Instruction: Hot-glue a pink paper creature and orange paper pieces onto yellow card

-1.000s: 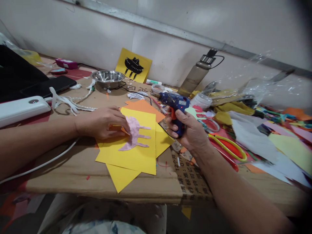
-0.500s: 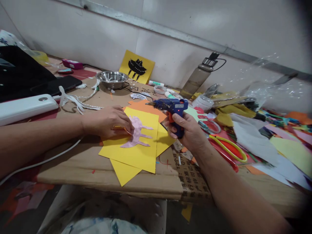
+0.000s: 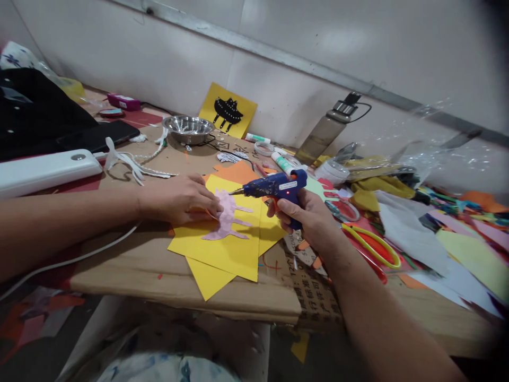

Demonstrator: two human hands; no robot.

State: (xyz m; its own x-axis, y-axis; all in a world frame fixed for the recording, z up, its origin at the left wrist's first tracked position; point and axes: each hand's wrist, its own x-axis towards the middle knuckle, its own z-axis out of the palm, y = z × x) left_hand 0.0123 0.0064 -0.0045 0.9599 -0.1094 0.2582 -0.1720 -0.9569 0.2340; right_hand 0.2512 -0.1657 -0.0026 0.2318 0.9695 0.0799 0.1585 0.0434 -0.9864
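A blue hot glue gun [image 3: 272, 185] with a small red light is gripped in my right hand [image 3: 304, 212], fingers wrapped round its handle. Its metal nozzle points left, just above a pink paper cutout [image 3: 228, 217]. That cutout, with thin strips along its right side, lies on a yellow sheet [image 3: 238, 257]. My left hand [image 3: 194, 200] has its bent fingers together at the cutout's left edge; its thumb is mostly hidden. A second yellow sheet [image 3: 209, 281] and an orange piece of paper [image 3: 233, 172] stick out from underneath.
A metal bowl [image 3: 189, 130], a yellow card with a black cutout [image 3: 227, 109] and a grey bottle [image 3: 326, 132] stand at the back. At right lie yellow-handled scissors [image 3: 374, 246] and paper scraps. A white power strip [image 3: 47, 170] is at left, its cable near my left forearm.
My right hand has moved the glue gun's nozzle left and down, closer over the pink cutout. The left hand stays at the cutout's edge. The whole view has shifted slightly.
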